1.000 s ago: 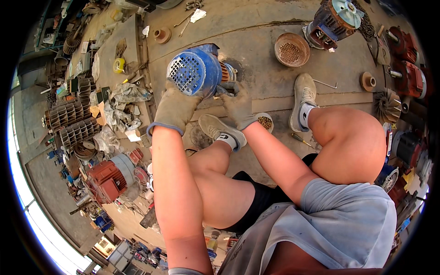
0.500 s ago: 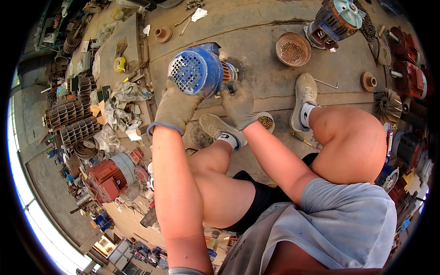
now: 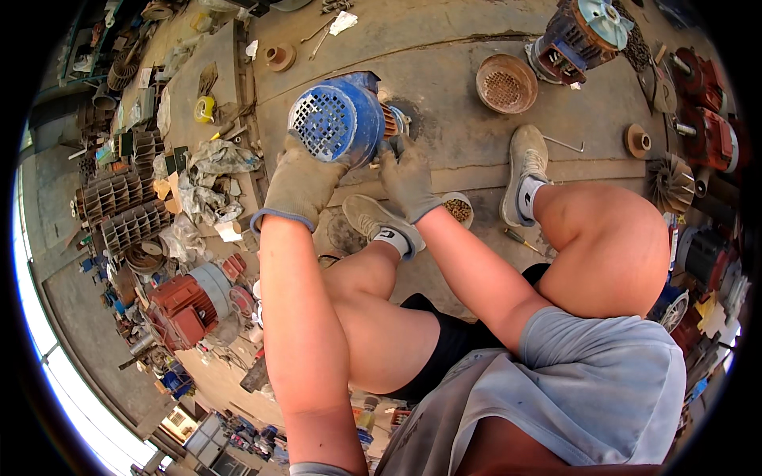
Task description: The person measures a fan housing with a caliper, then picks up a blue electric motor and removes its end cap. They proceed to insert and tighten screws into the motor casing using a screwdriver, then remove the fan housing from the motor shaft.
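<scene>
A blue electric motor with a perforated fan cover (image 3: 324,119) lies on the floor in front of me. Past the cover's edge, its rust-brown finned body (image 3: 390,120) shows. My left hand (image 3: 300,184), in a grey-brown work glove, grips the near side of the cover, its fingers partly hidden beneath it. Beside the cover's right edge, my gloved right hand (image 3: 408,179) is closed in a pinch. Whatever it holds there is too small to make out. Just below that hand stands a small white bowl of little metal parts (image 3: 469,219).
A rusty round pan (image 3: 524,89) with small parts lies to the right, near an upright motor (image 3: 578,40). A screwdriver (image 3: 522,241) and a bent rod (image 3: 565,145) lie by my right shoe. Finned parts (image 3: 127,198) and a red motor (image 3: 181,309) crowd the left.
My right hand has turned slightly, its fingertips pressing closer to the motor's edge. The left hand keeps its hold on the cover, and the whole view has shifted a little.
</scene>
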The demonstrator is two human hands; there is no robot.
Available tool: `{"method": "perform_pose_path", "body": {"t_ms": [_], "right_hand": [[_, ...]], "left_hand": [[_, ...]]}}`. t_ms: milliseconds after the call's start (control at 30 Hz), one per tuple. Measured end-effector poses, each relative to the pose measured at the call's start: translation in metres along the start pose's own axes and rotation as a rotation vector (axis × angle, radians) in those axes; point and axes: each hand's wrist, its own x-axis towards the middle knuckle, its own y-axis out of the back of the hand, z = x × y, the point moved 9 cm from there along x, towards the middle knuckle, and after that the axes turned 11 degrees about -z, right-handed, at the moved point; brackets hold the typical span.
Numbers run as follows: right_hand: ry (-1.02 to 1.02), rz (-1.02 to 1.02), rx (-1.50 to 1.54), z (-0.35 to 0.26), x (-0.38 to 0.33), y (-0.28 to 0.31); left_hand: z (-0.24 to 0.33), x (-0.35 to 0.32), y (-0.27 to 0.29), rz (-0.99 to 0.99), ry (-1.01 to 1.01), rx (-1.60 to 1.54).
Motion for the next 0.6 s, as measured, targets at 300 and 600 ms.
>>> {"method": "perform_pose_path", "body": {"t_ms": [300,600], "right_hand": [[-0.068,0.048,0.269,-0.015,-0.003,-0.002],[-0.147,0.048,0.579,0.040,0.000,0.003]], "left_hand": [[0.008,-0.004,0.005,-0.009,0.004,-0.014],[-0.002,-0.006,0.007,0.038,-0.002,0.003]]}}
